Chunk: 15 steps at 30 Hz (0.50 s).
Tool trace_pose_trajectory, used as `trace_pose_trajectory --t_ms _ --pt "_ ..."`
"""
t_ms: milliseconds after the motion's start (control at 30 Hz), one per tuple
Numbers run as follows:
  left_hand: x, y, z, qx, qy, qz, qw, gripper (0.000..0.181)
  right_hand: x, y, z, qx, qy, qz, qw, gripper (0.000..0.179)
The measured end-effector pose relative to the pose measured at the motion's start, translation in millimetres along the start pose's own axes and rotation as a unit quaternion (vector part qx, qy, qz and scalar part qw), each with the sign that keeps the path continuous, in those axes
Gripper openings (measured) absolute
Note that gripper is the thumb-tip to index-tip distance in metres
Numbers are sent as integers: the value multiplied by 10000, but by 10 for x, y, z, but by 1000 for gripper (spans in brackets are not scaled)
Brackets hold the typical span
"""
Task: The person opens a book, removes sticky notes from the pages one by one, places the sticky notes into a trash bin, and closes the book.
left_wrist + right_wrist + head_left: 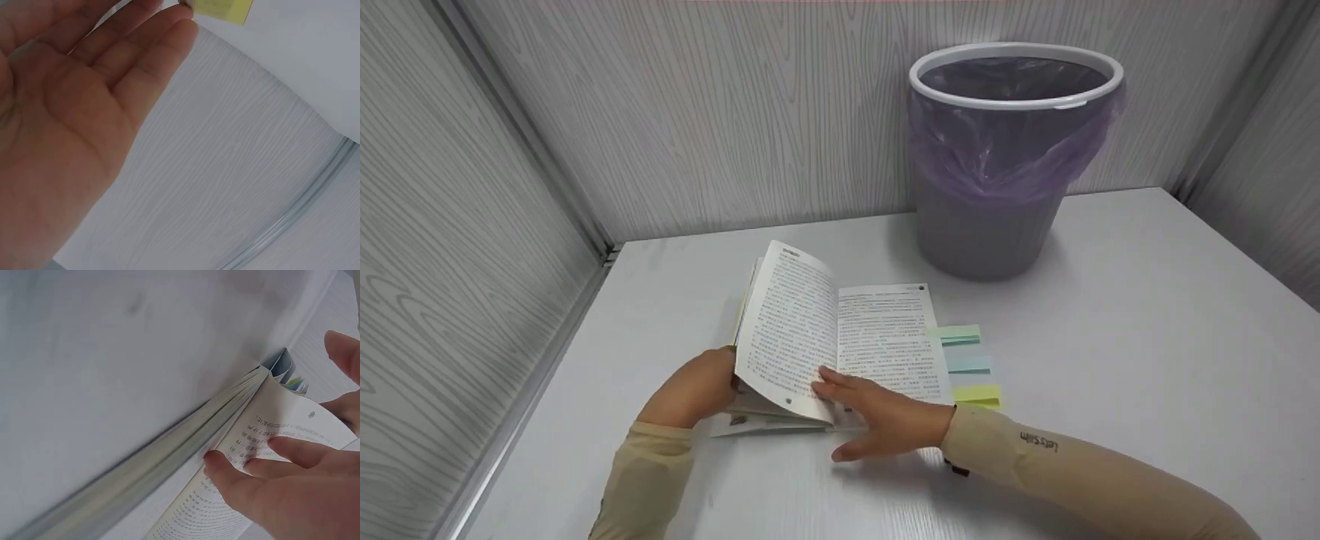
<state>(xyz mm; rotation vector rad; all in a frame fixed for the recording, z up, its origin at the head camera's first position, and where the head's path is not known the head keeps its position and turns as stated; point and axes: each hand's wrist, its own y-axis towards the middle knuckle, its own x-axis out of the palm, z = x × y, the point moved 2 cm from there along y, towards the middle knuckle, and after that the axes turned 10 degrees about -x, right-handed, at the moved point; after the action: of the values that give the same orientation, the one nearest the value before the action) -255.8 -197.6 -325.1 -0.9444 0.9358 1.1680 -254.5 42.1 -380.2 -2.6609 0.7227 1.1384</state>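
Note:
An open book (885, 330) with printed pages lies on the table, its left-hand page (787, 330) raised and curving up from the spine. My left hand (697, 386) grips the book at its left edge, with fingertips partly hidden behind the raised pages. In the left wrist view, the fingers of that hand reach up to a yellow piece (222, 8). Spread and fairly straight, the fingers of my right hand (885, 416) rest on the lower pages near the spine, thumb held apart. The right wrist view shows the right fingertips (219, 464) against the printed page.
Green, blue and yellow sticky tabs (971, 365) stick out from the book's right edge. Behind it to the right stands a grey bin (986, 232) with a purple bag liner (997, 165). Pale wood-grain panels (750, 112) enclose the white table (1147, 322).

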Motion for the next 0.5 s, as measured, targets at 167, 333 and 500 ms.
trace_pose_trajectory --t_ms 167,333,500 --pt "-157 -92 10 -462 351 292 9979 40 4 26 -12 -165 -197 -95 9996 81" --pt "-224 -159 145 -422 657 1334 9880 44 -18 38 -31 -205 -492 -274 9982 80" --pt "-76 -152 353 110 953 1669 9813 41 -61 69 -45 -152 -857 -446 9952 78"
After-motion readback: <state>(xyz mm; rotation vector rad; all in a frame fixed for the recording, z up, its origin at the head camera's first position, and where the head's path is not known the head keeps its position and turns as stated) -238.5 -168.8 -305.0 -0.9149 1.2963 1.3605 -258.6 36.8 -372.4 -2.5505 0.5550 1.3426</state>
